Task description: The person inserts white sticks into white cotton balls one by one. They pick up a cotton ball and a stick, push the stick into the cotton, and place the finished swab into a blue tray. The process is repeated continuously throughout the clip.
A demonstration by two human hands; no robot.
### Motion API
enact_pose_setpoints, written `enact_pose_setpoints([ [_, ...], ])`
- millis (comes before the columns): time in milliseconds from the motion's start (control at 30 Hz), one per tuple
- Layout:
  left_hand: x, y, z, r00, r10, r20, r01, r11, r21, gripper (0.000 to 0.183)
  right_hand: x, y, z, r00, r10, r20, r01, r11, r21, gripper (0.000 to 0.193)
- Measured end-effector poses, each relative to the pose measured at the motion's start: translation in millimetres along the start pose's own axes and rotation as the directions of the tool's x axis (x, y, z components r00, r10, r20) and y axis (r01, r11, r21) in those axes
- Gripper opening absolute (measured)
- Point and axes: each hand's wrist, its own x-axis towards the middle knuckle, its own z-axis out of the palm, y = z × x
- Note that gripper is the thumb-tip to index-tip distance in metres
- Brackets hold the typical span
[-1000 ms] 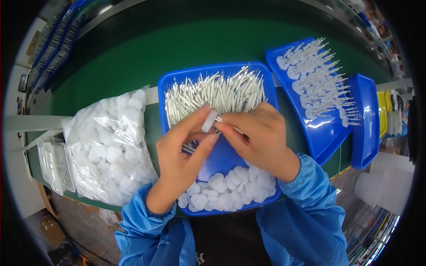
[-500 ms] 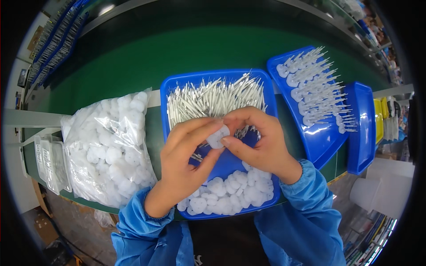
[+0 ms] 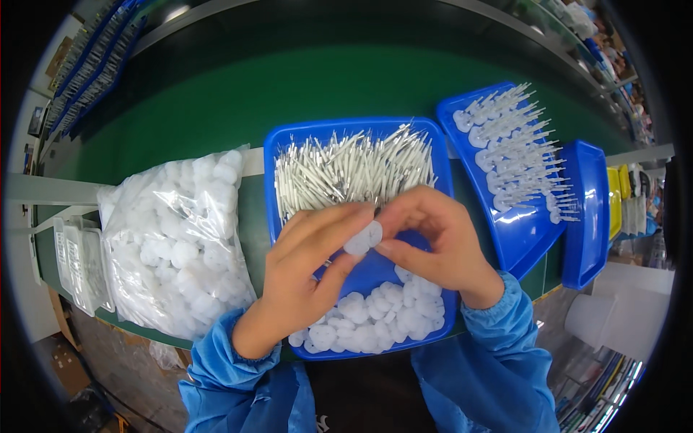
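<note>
Over the middle of a blue tray (image 3: 447, 162) my two hands meet around a small white plastic disc (image 3: 363, 238) with tiny holes. My left hand (image 3: 307, 260) pinches the disc between thumb and fingers. At its right edge, the thumb and forefinger of my right hand (image 3: 444, 242) close in on the same disc; their exact contact is hard to see. Thin white sticks with metallic-looking ends (image 3: 346, 166) fill the tray's far half. Loose white discs (image 3: 375, 314) are heaped in its near half.
Left of the tray lies a clear bag (image 3: 177, 245) full of white discs, beside clear plastic boxes (image 3: 79, 267). To the right, a slanted blue tray (image 3: 523, 238) carries rows of discs with sticks standing in them (image 3: 509, 155). Another blue tray (image 3: 586, 216) is beyond it.
Both hands have shifted slightly right and nearer to me with the disc. The disc is tilted differently, and the right thumb has moved off its face to the edge.
</note>
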Motion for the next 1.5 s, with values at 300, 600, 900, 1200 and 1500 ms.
enact_pose_setpoints([
  [300, -19, -21, -7, 0.947, -0.311, -0.08, 0.232, 0.835, -0.499, 0.031, 87, 3, 8, 0.803, -0.428, 0.415, 0.448, -0.026, -0.894, 0.014],
  [600, -13, -20, -10, 0.938, -0.324, -0.123, 0.259, 0.891, -0.374, 0.039, 38, -15, 11, 0.85, -0.492, 0.188, 0.475, 0.562, -0.677, 0.025],
  [900, -14, -16, -4, 0.917, -0.38, -0.121, 0.293, 0.848, -0.442, 0.042, 20, 3, 10, 0.92, -0.369, 0.136, 0.361, 0.657, -0.661, 0.03],
  [1200, -14, -16, -6, 0.936, -0.31, -0.166, 0.268, 0.935, -0.234, 0.045, 13, 10, 11, 0.935, -0.348, 0.06, 0.305, 0.709, -0.635, 0.023],
  [1500, -10, -16, -6, 0.961, -0.22, -0.165, 0.214, 0.975, -0.056, 0.045, 12, 4, 17, 0.969, -0.237, 0.064, 0.229, 0.777, -0.586, 0.019],
])
